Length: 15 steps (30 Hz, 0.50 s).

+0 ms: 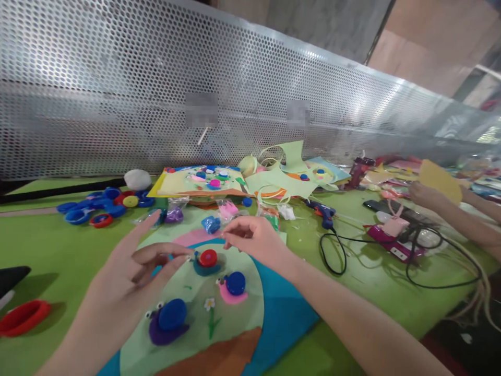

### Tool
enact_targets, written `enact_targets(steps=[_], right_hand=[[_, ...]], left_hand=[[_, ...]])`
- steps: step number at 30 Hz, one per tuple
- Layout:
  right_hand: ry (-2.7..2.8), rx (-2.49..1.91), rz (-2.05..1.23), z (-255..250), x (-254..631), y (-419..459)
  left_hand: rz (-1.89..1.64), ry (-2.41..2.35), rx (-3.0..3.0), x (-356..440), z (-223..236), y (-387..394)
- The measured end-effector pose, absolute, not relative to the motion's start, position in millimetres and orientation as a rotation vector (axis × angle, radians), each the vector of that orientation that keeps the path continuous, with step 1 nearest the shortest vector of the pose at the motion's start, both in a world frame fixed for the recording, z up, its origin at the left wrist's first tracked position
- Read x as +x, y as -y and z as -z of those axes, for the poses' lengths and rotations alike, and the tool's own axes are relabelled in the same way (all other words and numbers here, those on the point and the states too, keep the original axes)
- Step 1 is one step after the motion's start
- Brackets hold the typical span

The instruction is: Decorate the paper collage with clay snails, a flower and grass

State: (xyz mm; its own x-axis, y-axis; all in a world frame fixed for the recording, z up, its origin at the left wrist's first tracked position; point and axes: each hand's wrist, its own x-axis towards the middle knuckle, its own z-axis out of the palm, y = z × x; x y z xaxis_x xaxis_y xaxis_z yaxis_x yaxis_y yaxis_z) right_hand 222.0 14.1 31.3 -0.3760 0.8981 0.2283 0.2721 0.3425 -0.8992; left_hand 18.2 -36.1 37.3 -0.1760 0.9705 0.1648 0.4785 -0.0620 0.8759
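My left hand [129, 277] has its thumb pinched against a finger at the head of a teal clay snail [205, 269] with a red bottle-cap shell [208, 257]. Something tiny and pale shows at those fingertips, too small to name. My right hand [254, 240] hovers just beyond that snail, fingertips pressed together; whatever they hold is hidden. Below lie a pink snail with a blue cap [235, 283] and a purple snail [164, 329] with a blue cap and googly eyes. A white clay flower [210, 304] also sits on the pale green paper picture [191, 313].
Bottle caps [104, 201] are heaped at the left, and a red ring [24, 317] lies nearer. Bagged clay [211, 224] lies behind the picture. A glue gun [324, 213] and corded power strip [395, 248] are at the right. Another person's hands hold yellow paper [440, 180].
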Motion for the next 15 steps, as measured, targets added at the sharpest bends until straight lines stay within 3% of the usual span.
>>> enact_targets(steps=[7, 15], right_hand=[[2.077, -1.164, -0.903, -35, 222, -6], [2.352, -1.651, -0.444, -47, 233, -11]], left_hand=[[-1.170, -1.593, 1.503, 15, -35, 33], [-1.128, -1.599, 1.601, 20, -36, 35]])
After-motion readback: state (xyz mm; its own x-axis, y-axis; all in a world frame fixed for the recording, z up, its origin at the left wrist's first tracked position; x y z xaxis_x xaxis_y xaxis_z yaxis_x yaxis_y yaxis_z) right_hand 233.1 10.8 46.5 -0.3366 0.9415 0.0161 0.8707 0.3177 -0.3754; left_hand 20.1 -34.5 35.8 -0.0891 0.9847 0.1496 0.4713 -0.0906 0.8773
